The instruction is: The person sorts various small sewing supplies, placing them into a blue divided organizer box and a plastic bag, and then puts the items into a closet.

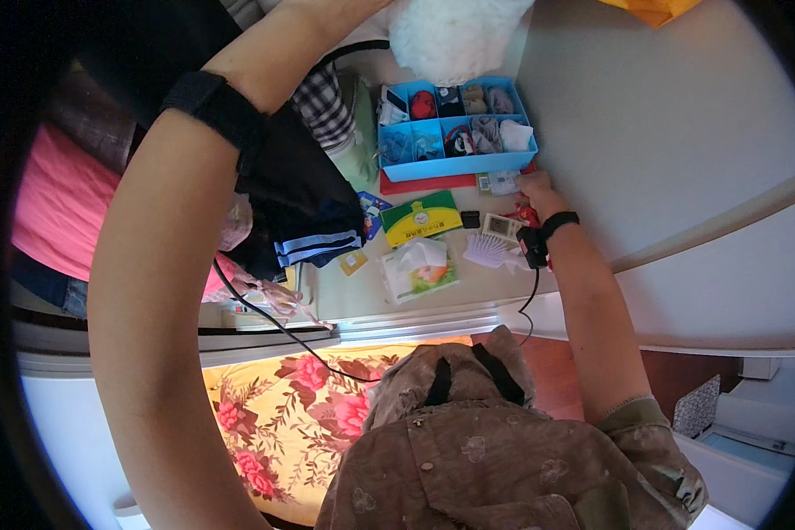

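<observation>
My left forearm, with a black strap, reaches past the top edge; my left hand is out of view, near a white fluffy item [460, 40]. At the right front corner of a blue plastic divided organizer [460, 167], my right hand [535, 187] touches or adjoins a small clear packet [504, 182]; its grip is unclear. Rolled fabric items, a red item [423, 105] and cables fill the organizer's compartments. A flat red item [427, 184] lies under its front edge. Below my right wrist are a small display device [501, 227] and a lilac hairbrush [487, 250].
A green and yellow box [422, 217], a tissue pack [421, 271], a small black case [470, 219] and a yellow card [353, 262] lie on the shelf [344, 298]. Dark clothes [298, 199] hang or lie at left. A cabinet wall [656, 119] stands at right.
</observation>
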Motion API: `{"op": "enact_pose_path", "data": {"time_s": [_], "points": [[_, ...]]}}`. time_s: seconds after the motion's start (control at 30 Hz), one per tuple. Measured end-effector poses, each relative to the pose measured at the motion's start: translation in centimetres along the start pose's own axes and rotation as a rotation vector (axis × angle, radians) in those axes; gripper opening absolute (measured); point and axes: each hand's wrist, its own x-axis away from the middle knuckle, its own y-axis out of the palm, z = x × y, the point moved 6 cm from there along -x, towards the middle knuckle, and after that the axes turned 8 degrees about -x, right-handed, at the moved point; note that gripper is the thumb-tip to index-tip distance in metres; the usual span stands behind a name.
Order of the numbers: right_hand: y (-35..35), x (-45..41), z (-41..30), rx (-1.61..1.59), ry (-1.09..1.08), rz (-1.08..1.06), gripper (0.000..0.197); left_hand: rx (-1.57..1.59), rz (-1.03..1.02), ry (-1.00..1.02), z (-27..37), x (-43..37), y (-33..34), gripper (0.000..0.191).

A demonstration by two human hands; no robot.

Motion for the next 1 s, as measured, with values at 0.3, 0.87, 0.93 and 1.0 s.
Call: {"op": "enact_pose_path", "data": {"time_s": [0.3, 0.87, 0.93, 1.0], "points": [[-2.8, 3.8, -2.4, -0.204, -0.067, 0.253, 0.023, 0.0, 0.013, 0.008, 0.5, -0.2, 0.3, 0.043], [-4.2, 13.9, -3.3, -1.279, 0.157, -0.454, 0.016, 0.054, 0.112, -0.017, 0.2, -2.2, -0.5, 0.04], [-5.1, 12.3, -2.0, -1.238, 0.127, -0.448, 0.016, 0.065, 0.087, -0.025, 0.3, -2.5, -0.3, 0.041], [-5.1, 11.5, -1.8, -1.175, 0.035, -0.7, 0.016, 0.078, 0.102, -0.038, 0.5, -2.7, -0.2, 0.041]]}}
